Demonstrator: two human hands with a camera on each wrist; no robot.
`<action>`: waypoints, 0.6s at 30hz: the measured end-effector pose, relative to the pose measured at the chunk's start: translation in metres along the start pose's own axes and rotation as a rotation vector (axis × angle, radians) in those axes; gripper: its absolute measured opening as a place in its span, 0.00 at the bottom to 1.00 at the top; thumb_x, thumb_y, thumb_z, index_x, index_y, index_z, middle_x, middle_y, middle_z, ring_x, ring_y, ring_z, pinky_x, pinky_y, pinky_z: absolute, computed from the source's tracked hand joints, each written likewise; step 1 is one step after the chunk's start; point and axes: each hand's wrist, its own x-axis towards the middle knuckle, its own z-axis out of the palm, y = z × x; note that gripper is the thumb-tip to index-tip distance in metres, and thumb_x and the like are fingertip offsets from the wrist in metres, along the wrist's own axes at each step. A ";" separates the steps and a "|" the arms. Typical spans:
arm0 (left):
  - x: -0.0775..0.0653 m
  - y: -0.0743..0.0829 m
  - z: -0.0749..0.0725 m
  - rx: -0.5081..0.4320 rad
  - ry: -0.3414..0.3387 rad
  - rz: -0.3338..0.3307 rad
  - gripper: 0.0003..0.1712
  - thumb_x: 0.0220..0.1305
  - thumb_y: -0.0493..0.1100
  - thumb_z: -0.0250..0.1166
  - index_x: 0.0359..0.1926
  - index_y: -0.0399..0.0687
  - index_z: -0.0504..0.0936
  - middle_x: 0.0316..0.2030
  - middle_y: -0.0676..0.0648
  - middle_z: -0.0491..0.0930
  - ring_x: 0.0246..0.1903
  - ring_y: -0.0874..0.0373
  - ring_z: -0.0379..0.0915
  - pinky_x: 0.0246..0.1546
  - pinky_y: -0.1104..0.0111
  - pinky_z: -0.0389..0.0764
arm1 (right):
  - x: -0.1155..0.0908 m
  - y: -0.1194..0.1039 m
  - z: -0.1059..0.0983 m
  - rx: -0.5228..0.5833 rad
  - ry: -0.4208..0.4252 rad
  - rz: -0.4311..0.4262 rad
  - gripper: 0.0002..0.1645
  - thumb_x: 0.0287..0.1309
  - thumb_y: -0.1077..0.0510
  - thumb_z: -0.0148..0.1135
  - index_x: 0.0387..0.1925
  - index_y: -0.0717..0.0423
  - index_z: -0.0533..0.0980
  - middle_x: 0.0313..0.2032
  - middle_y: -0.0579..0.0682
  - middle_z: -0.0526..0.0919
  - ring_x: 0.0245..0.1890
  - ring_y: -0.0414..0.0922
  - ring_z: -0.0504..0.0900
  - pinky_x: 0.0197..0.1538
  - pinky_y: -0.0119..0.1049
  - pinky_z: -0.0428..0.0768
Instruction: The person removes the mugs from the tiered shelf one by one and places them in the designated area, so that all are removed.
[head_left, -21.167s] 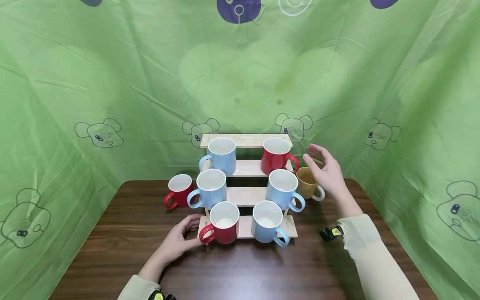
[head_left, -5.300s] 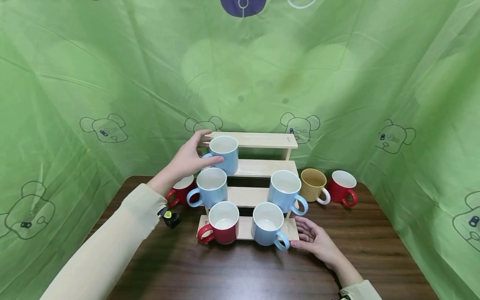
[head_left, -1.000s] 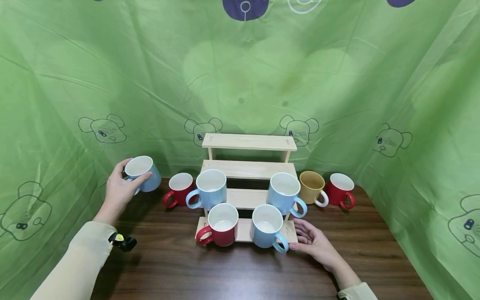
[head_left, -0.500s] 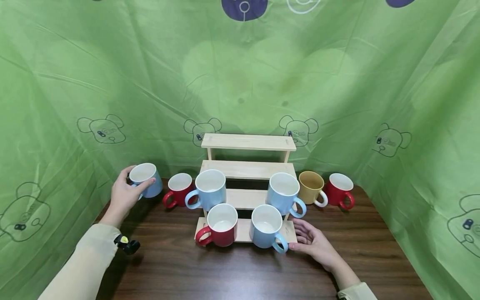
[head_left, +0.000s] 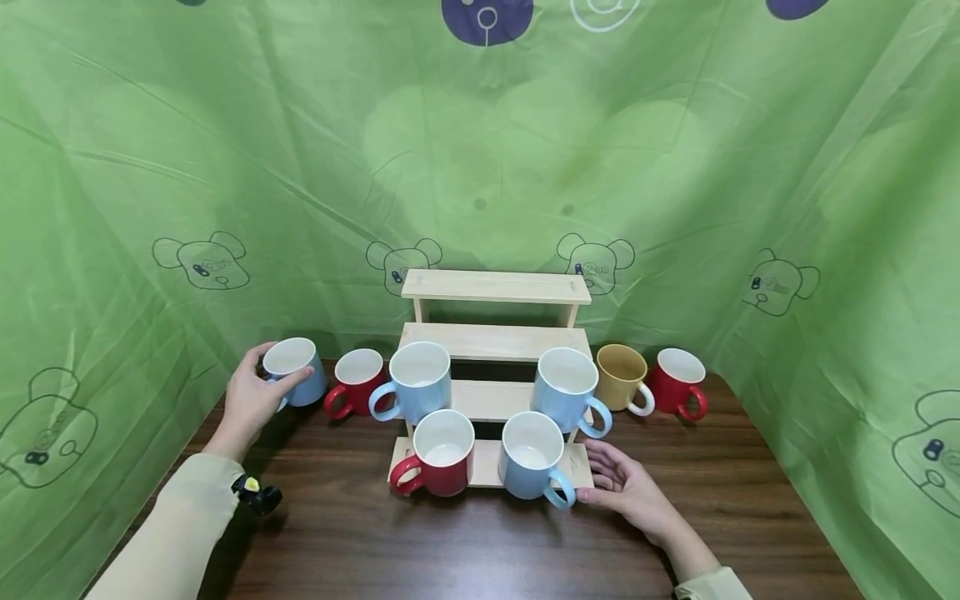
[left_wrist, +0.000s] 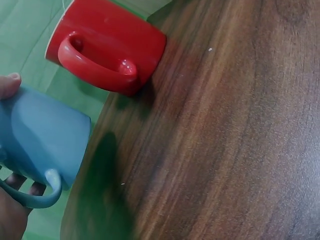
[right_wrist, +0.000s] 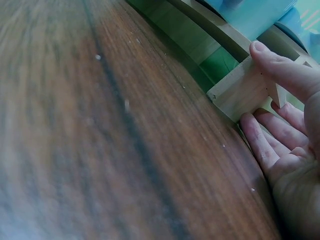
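Note:
At the far left of the head view my left hand (head_left: 253,395) grips a light blue mug (head_left: 306,388), thumb on the near side and fingers behind. The mug is upright, its handle towards my palm; in the left wrist view the blue mug (left_wrist: 45,132) has its base close by the table's back edge. Just right of it stands a red mug (head_left: 363,390). My right hand (head_left: 628,490) holds the lower right end of a tiered wooden rack (head_left: 495,342). In the right wrist view its thumb (right_wrist: 280,67) lies along the bottom board's end, fingers curled at the side.
Two light blue mugs, left (head_left: 422,392) and right (head_left: 564,396), stand on the second tier. A red mug (head_left: 444,467) and a light blue mug (head_left: 531,467) stand on the lowest. Right of the rack are a tan mug (head_left: 619,385) and a red mug (head_left: 677,385). Green cloth (head_left: 480,167) hangs behind.
Earlier, the red mug left the upper tier and now stands at the right. The blue mug came off the same tier in my left hand and has lowered towards the table. My right hand stays put.

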 end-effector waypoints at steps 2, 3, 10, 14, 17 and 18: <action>0.000 -0.002 0.001 -0.003 -0.002 -0.004 0.56 0.63 0.63 0.81 0.81 0.43 0.66 0.69 0.34 0.74 0.60 0.47 0.70 0.49 0.67 0.71 | 0.000 0.000 0.000 0.000 -0.001 -0.002 0.47 0.64 0.68 0.77 0.78 0.71 0.63 0.71 0.73 0.74 0.65 0.38 0.82 0.64 0.33 0.82; 0.000 -0.004 0.002 -0.005 -0.002 -0.006 0.56 0.63 0.63 0.81 0.81 0.43 0.66 0.69 0.34 0.74 0.61 0.46 0.70 0.49 0.67 0.71 | 0.000 0.000 0.000 -0.002 0.000 -0.003 0.47 0.64 0.68 0.77 0.78 0.71 0.63 0.71 0.73 0.74 0.65 0.38 0.82 0.64 0.33 0.82; 0.001 -0.012 0.007 -0.013 0.005 -0.028 0.57 0.62 0.62 0.82 0.81 0.42 0.66 0.70 0.34 0.73 0.63 0.43 0.69 0.52 0.64 0.71 | 0.000 0.000 0.000 -0.012 0.002 -0.004 0.47 0.63 0.68 0.77 0.78 0.71 0.63 0.71 0.73 0.74 0.64 0.39 0.83 0.63 0.34 0.83; 0.000 -0.014 0.011 -0.005 0.005 -0.035 0.57 0.62 0.61 0.82 0.80 0.41 0.66 0.71 0.33 0.73 0.65 0.41 0.69 0.58 0.53 0.73 | 0.000 -0.002 0.000 -0.010 0.006 0.001 0.48 0.63 0.68 0.78 0.78 0.71 0.63 0.71 0.73 0.74 0.64 0.40 0.83 0.63 0.34 0.83; 0.000 -0.017 0.013 -0.007 0.001 -0.038 0.57 0.62 0.60 0.83 0.81 0.41 0.65 0.72 0.31 0.72 0.68 0.38 0.68 0.63 0.45 0.72 | 0.001 -0.002 0.000 -0.013 0.004 0.000 0.47 0.63 0.68 0.78 0.78 0.71 0.63 0.71 0.73 0.74 0.64 0.40 0.83 0.63 0.34 0.83; -0.001 -0.017 0.013 -0.007 0.000 -0.039 0.57 0.61 0.60 0.83 0.81 0.41 0.65 0.72 0.31 0.71 0.68 0.37 0.68 0.64 0.44 0.72 | 0.001 -0.001 0.000 -0.014 0.003 0.000 0.48 0.63 0.68 0.78 0.78 0.70 0.63 0.71 0.73 0.74 0.64 0.40 0.83 0.63 0.34 0.83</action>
